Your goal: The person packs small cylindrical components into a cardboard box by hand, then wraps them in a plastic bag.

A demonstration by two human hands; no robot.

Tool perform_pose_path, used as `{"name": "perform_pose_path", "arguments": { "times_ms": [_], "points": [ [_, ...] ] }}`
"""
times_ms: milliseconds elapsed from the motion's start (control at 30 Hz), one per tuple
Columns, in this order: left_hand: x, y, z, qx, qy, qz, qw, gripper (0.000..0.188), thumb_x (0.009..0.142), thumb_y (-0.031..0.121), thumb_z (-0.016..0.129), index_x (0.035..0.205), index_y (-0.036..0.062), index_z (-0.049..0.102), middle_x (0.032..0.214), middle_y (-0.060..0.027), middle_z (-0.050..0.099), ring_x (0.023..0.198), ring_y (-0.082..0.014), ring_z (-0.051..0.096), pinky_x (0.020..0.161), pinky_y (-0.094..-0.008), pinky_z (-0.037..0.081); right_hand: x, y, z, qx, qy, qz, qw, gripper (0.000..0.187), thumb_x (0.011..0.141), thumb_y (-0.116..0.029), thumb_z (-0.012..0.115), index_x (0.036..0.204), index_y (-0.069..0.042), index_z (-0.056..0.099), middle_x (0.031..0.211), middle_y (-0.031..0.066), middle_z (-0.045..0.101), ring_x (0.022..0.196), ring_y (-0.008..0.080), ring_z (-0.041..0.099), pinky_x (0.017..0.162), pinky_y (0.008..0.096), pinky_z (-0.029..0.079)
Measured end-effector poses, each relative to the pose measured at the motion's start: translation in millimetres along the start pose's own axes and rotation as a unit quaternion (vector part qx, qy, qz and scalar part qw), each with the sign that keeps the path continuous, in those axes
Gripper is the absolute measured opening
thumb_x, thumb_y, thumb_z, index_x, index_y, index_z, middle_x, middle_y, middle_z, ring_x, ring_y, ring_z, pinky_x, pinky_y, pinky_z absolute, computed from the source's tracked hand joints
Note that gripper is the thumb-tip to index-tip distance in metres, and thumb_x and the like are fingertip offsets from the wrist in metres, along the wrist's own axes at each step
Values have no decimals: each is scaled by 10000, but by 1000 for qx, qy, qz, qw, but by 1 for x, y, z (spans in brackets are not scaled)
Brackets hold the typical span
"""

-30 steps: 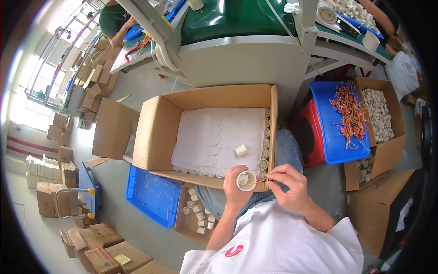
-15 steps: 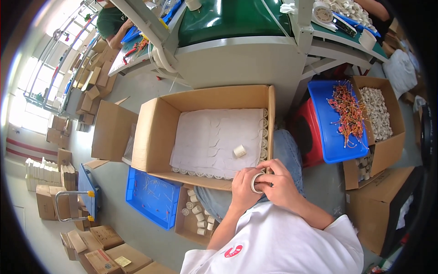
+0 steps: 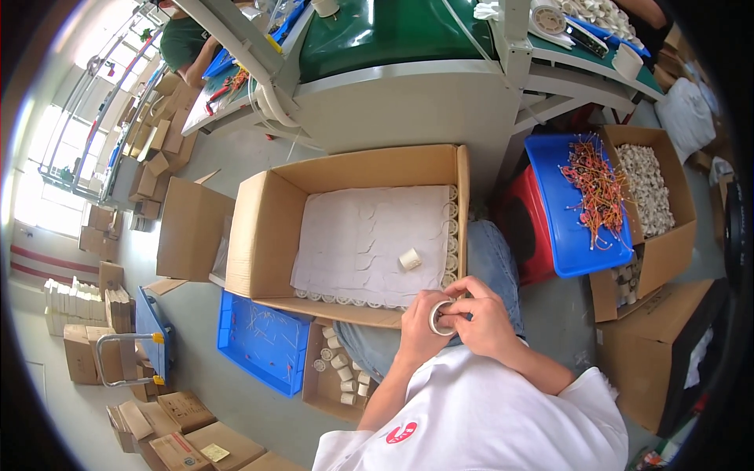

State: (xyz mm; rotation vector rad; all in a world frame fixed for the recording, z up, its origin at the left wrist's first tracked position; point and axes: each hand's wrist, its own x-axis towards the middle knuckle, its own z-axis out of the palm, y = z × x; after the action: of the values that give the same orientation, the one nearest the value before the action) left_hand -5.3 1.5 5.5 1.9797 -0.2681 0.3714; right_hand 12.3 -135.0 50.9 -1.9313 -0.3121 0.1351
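So the white plastic cup (image 3: pixel 433 320) is a bit right of and below center frame. Left hand (image 3: pixel 420 328) has its fingers clamped around the outside; right hand (image 3: pixel 485 322) has fingers dipped into the mouth, but can't tell if they're pinching anything in there. IMO: brace the cup with the left, work the right gently, and don't force or kink anything at the rim. Tilting the mouth toward you would help you see in.

Mid-frame, another white cup (image 3: pixel 410 259) lies on its side on white paper (image 3: pixel 338 235) in the cardboard carton (image 3: pixel 250 235).

Writing-wise: round red logo on the white shirt (image 3: pixel 510 408), bottom center, plus small print on a lower-left box (image 3: pixel 179 453). Too tiny for me to make out.
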Motion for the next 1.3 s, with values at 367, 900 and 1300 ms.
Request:
{"name": "perform_pose_path", "arguments": {
  "times_ms": [367, 900, 1300],
  "points": [
    [8, -1, 4, 39, -14, 20, 999, 398, 613, -9, 742, 954, 40, 543, 873, -124, 602, 750, -307, 613, 623, -368, 509, 6, 4, -2, 42, 13, 21, 999, 144, 619, 27, 714, 755, -18, 706, 947, 99, 595, 855, 240, 595, 759, 328, 486],
    [386, -57, -73, 181, 190, 164, 951, 635, 643, 276, 809, 1157, 20, 539, 988, -177, 603, 910, -350, 517, 892, -439, 388, -36, 68, -104, -33, 302, 92, 948, 355, 742, 21, 675, 1094, 11, 630, 1065, 119, 569, 901, 174, 570, 662, 245, 494],
    [457, -67, -35, 314, 302, 281, 855, 615, 786, 209, 702, 1276, -8, 399, 1242, -238, 437, 1143, -409, 416, 946, -487, 339, -57, 111, -149, -38, 417, 118, 901, 285, 780, 0, 644, 1065, 7, 638, 926, 98, 603, 788, 169, 587, 651, 261, 481]
  ]
}}
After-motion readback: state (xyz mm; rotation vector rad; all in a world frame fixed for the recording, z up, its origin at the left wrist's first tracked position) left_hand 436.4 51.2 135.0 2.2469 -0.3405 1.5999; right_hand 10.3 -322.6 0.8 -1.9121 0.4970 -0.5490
